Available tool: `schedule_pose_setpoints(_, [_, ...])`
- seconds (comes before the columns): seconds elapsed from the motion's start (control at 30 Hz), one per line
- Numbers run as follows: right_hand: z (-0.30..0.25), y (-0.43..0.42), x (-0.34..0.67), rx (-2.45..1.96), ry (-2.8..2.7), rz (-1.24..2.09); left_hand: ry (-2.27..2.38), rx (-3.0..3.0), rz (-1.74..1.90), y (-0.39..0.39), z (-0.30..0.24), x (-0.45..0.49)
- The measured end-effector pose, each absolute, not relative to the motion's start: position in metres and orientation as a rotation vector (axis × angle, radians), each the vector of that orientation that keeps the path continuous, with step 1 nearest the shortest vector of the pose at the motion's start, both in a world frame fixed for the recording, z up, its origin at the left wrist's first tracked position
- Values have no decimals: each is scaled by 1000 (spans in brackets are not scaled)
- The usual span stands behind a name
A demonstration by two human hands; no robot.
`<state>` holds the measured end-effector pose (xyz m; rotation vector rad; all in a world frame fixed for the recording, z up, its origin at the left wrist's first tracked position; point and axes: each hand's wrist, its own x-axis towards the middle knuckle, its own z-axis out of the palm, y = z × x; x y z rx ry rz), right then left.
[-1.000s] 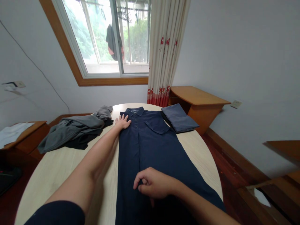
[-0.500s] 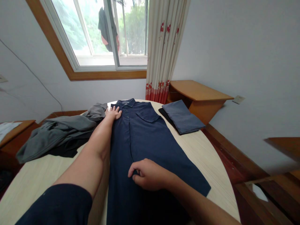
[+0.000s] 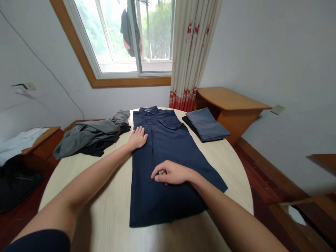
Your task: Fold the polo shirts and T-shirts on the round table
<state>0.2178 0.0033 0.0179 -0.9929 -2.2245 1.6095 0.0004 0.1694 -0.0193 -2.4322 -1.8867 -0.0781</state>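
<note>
A dark navy polo shirt (image 3: 168, 154) lies lengthwise on the round light-wood table (image 3: 231, 164), collar toward the window, its sides folded in to a narrow strip. My left hand (image 3: 137, 137) rests flat with fingers spread on the shirt's left edge, below the collar. My right hand (image 3: 169, 172) lies on the middle of the shirt with its fingers curled together against the cloth; I cannot make out anything pinched in them.
A heap of grey and black clothes (image 3: 90, 136) lies at the table's far left. A folded blue-grey garment (image 3: 207, 124) sits at the far right. A wooden side table (image 3: 231, 103) stands beyond, under the curtain (image 3: 191, 52).
My left hand has slid back along the shirt's left edge, from beside the collar toward the middle. My right hand stays on the shirt's middle. The camera pulled back, showing the hem.
</note>
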Motion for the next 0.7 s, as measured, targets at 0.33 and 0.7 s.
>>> schedule_pose_setpoints(0.33, [32, -11, 220, -925, -2328, 2033, -1669, -2785, -133, 9, -20, -9])
schedule_pose_setpoints(0.7, [29, -6, 235, -526, -2296, 2466, -1296, -3046, -16, -74, -8, 5])
